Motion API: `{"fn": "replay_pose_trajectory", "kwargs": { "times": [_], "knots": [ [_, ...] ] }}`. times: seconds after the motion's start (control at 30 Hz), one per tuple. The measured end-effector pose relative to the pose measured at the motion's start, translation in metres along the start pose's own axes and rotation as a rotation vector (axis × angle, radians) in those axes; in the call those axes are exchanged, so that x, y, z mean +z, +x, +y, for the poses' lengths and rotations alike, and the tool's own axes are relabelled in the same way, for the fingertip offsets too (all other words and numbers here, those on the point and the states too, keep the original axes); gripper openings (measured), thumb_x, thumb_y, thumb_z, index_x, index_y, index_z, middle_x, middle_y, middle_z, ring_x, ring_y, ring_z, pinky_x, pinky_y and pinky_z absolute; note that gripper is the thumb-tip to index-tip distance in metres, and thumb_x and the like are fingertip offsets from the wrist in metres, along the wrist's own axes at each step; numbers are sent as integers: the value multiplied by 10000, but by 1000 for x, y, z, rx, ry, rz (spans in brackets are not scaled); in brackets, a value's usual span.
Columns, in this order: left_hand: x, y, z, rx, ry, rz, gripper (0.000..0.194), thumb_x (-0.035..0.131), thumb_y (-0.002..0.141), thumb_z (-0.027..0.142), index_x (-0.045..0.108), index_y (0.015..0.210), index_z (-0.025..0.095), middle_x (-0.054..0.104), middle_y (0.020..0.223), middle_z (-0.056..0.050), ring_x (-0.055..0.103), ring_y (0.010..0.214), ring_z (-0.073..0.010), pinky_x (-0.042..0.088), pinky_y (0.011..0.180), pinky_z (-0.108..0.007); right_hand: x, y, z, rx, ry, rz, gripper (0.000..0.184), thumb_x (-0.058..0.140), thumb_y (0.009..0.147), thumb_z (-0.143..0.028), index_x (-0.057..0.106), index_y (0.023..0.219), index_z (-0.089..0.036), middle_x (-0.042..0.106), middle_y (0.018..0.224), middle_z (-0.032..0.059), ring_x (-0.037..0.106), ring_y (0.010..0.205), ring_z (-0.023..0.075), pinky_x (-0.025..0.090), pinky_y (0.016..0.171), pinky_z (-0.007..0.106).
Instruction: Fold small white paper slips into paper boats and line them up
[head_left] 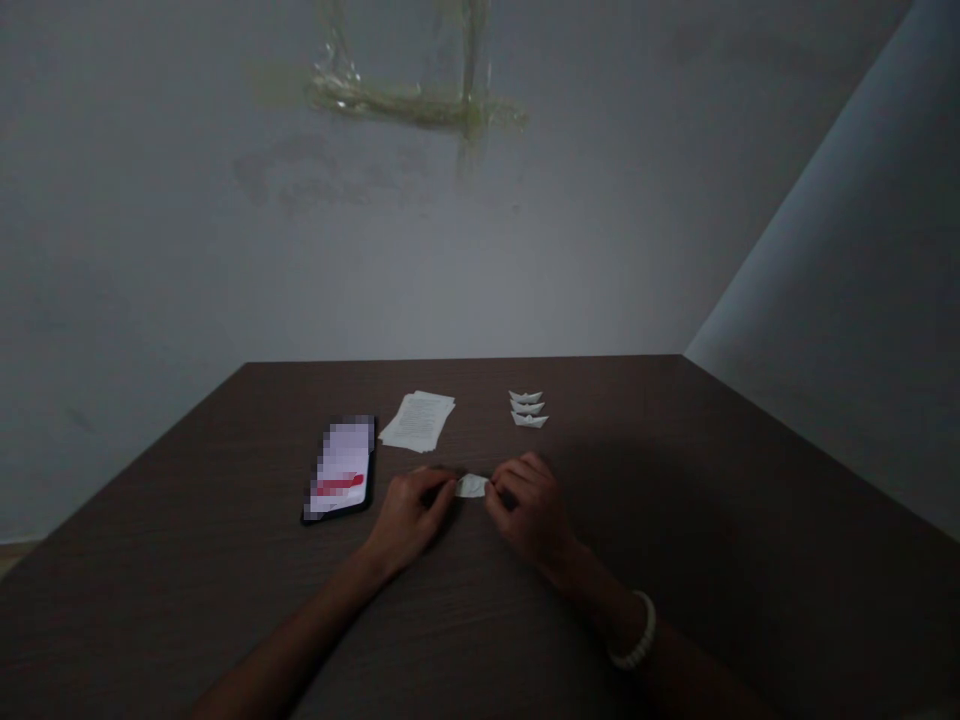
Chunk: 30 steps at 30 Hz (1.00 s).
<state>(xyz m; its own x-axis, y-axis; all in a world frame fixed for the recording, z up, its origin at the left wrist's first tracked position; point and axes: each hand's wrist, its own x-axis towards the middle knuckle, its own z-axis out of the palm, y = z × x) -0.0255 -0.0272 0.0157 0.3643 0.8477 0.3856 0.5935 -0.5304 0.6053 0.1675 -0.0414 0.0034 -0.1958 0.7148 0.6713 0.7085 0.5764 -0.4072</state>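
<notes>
A small piece of folded white paper [472,487] is stretched between my two hands, low over the brown table. My left hand [412,510] pinches its left end between thumb and fingers. At the right end, my right hand [534,510] grips it the same way, fingers curled. Both ends of the paper are hidden by my fingertips. Just beyond my right hand stand three small white paper boats [529,421], lined up one behind another. Past my left hand lies a stack of white paper sheets [418,421] with faint print.
A phone [341,468] with a lit, partly blurred screen lies left of my left hand. The dark brown table [480,640] ends at a grey wall [585,270] with yellowed tape [405,108]. A pale bracelet [640,635] circles my right wrist.
</notes>
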Motion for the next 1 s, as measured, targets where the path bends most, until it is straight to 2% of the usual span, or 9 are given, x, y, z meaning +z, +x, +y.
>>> {"fn": "replay_pose_trajectory", "kwargs": {
  "times": [0.2, 0.53, 0.77, 1.0],
  "knots": [
    [2, -1, -1, 16, -4, 10, 241, 501, 917, 282, 716, 941, 176, 723, 877, -55, 658, 787, -180, 494, 733, -284, -1, 0, 0, -1, -2, -3, 200, 581, 821, -127, 521, 649, -211, 625, 740, 31, 521, 775, 193, 427, 738, 336],
    [2, 0, -2, -41, 21, 20, 223, 536, 886, 276, 713, 959, 161, 711, 853, -62, 637, 745, -178, 489, 688, -288, 0, 1, 0, -17, 18, -5, 178, 577, 822, -125, 532, 669, -205, 629, 748, 34, 510, 771, 190, 427, 730, 329],
    [2, 1, -1, -38, 66, 24, 230, 503, 888, 232, 720, 904, 155, 705, 845, -69, 637, 786, -192, 484, 734, -306, 3, -3, 1, -85, 65, -76, 173, 589, 812, -117, 534, 667, -193, 631, 778, 26, 516, 790, 177, 421, 725, 302],
    [8, -5, -5, 121, 233, 2, 248, 453, 884, 161, 689, 956, 136, 650, 803, -82, 587, 803, -214, 477, 723, -320, 3, -2, 0, 37, -30, -84, 191, 632, 783, -145, 530, 630, -194, 607, 709, 18, 504, 759, 180, 398, 714, 305]
  ]
}}
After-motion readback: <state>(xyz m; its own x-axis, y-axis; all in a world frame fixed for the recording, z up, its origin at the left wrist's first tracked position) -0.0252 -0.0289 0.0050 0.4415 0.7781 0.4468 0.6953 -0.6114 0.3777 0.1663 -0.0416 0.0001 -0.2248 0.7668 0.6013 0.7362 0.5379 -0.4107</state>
